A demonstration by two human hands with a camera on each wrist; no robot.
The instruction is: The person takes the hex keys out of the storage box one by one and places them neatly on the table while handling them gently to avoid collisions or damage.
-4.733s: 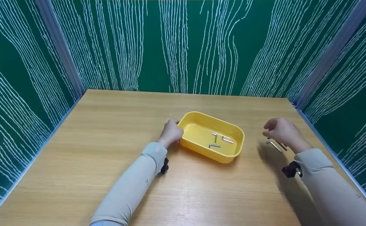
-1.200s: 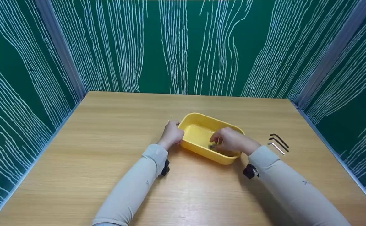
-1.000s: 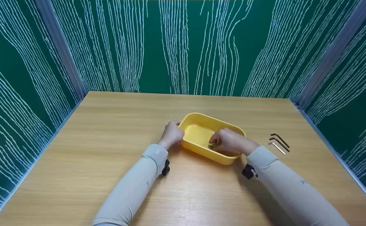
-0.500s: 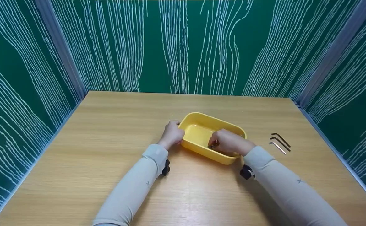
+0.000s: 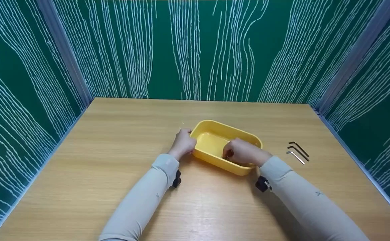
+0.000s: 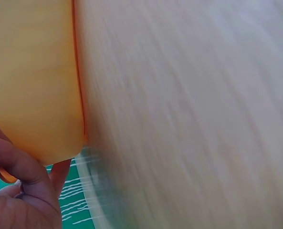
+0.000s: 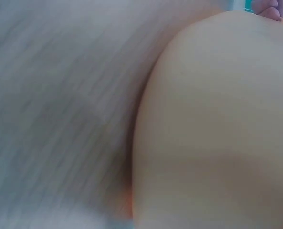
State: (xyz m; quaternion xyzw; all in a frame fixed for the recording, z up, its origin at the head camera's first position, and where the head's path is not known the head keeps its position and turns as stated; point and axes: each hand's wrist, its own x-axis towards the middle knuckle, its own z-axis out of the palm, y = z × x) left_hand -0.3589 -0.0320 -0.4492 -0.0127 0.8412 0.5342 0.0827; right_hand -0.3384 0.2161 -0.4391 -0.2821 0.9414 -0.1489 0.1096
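My left hand (image 5: 183, 142) grips the left end of a yellow plastic bin (image 5: 220, 161). In the left wrist view its curled fingers (image 6: 17, 160) wrap the end of the bin. My right hand (image 5: 243, 150) reaches down inside the bin's right half, fingers curled close over the floor. It covers the spot where L-shaped hex keys lay earlier, and I cannot tell whether it pinches one. The right wrist view is mostly filled by the bin's outer wall (image 7: 213, 119), which hides that hand's work.
Right of the bin, a silver hex key (image 5: 296, 158) and two dark hex keys (image 5: 298, 153) lie side by side on the wooden table (image 5: 131, 117). Green walls with white streaks (image 5: 161, 50) enclose the back and sides.
My right hand has moved left from the hex keys at the table's right into the bin. Its fingers have since curled lower, covering the bit of metal seen beneath them. The left hand stays put.
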